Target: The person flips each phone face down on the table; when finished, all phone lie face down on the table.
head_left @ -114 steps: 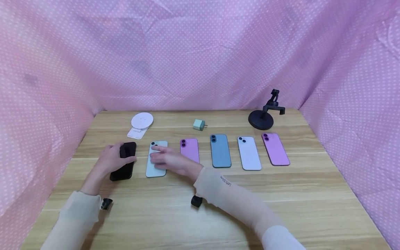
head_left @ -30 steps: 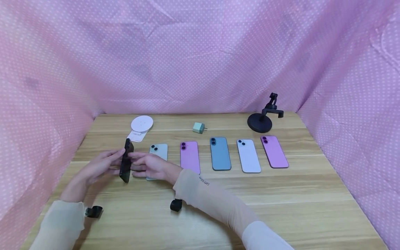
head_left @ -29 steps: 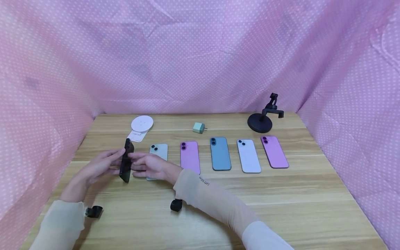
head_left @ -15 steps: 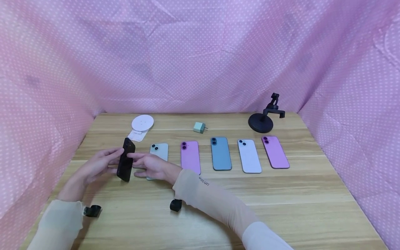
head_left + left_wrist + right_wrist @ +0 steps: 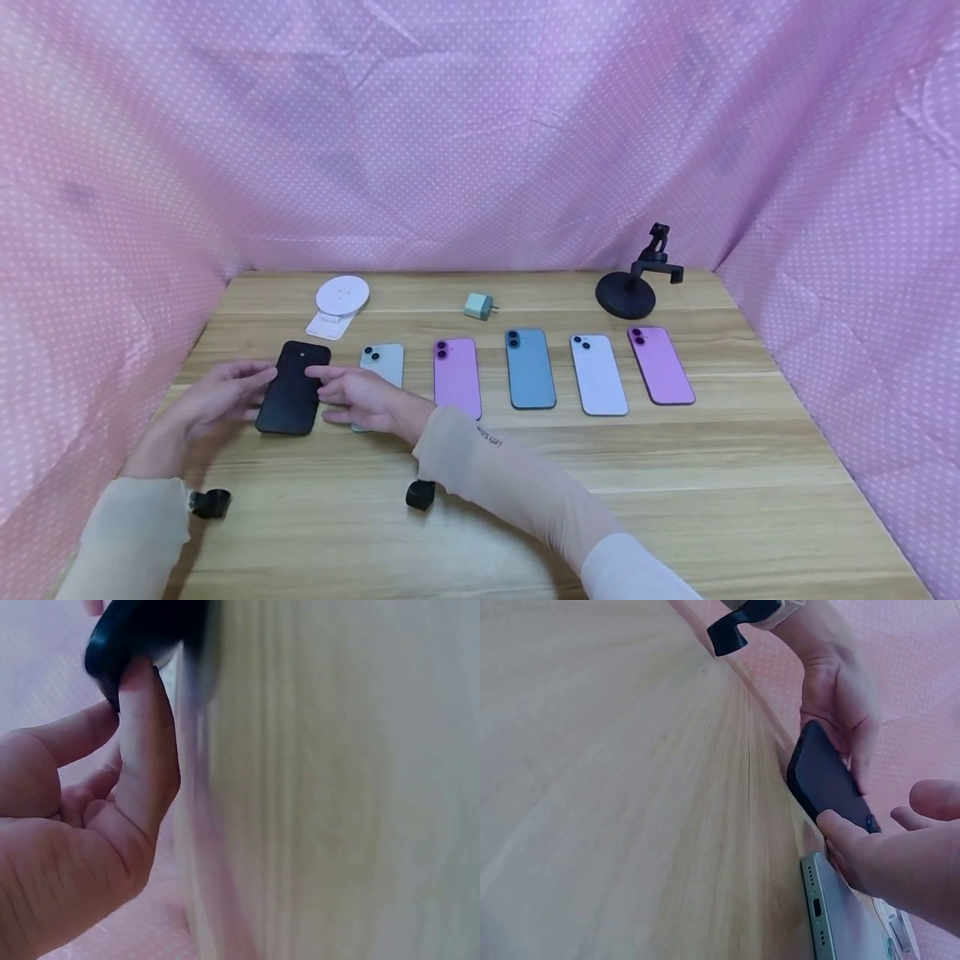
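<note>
A black phone (image 5: 287,404) lies at the left of a row of phones, a matte dark face up and a small pale spot near its top. My left hand (image 5: 213,398) grips its left edge; the left wrist view shows the finger and thumb tips of that hand (image 5: 97,817) against the phone's dark end (image 5: 135,637). My right hand (image 5: 367,400) reaches across a pale green phone (image 5: 386,360), partly hiding it, with fingertips at the black phone's right edge. In the right wrist view the black phone (image 5: 825,776) stands tilted between both hands.
To the right lie a purple phone (image 5: 456,379), a blue phone (image 5: 530,371), a white phone (image 5: 600,375) and another purple phone (image 5: 662,367). Behind are a white round charging stand (image 5: 342,295), a green plug adapter (image 5: 477,306) and a black phone holder (image 5: 626,296). Pink cloth (image 5: 480,150) surrounds the table.
The black phone was glossy side up, then stood on its edge between both hands. It has since turned leftward, dark face up. My left hand moved left with it; the right barely moved.
</note>
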A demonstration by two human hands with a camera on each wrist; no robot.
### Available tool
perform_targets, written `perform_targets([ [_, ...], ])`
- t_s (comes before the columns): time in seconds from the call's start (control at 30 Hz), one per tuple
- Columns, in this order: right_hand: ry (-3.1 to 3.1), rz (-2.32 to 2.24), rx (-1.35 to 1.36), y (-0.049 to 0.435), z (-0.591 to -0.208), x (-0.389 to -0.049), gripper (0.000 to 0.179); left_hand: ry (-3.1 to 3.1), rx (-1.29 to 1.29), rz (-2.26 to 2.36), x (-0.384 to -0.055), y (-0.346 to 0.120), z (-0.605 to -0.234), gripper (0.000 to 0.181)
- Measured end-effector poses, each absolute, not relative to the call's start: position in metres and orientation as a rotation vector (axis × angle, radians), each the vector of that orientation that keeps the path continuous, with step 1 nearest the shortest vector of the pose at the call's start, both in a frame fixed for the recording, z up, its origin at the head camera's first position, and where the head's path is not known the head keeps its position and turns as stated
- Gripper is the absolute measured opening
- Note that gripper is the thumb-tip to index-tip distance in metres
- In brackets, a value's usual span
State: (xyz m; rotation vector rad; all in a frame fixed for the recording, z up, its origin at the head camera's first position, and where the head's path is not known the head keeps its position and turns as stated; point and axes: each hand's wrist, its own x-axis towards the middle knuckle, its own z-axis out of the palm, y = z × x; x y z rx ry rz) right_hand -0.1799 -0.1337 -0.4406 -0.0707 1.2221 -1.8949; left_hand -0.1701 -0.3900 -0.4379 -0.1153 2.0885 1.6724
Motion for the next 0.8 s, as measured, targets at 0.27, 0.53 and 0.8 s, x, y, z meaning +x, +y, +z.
perform_targets([
  [0.27, 1.226, -1.910, -0.047, -0.131, -0.439, -0.180, 0.048, 2.207, -0.172, 1.472, -0.178, -0.392, -0.444, 0.054],
  [0.53, 1.197, -1.927, -0.043, -0.130, -0.444, -0.178, 0.047, 2.266, -0.196, 1.390, -0.178, -0.389, -0.444, 0.044],
  [0.8, 1.228, -1.928, -0.065, -0.127, -0.444, -0.178, 0.048, 2.292, -0.204, 1.356, -0.180, -0.378, -0.441, 0.035],
])
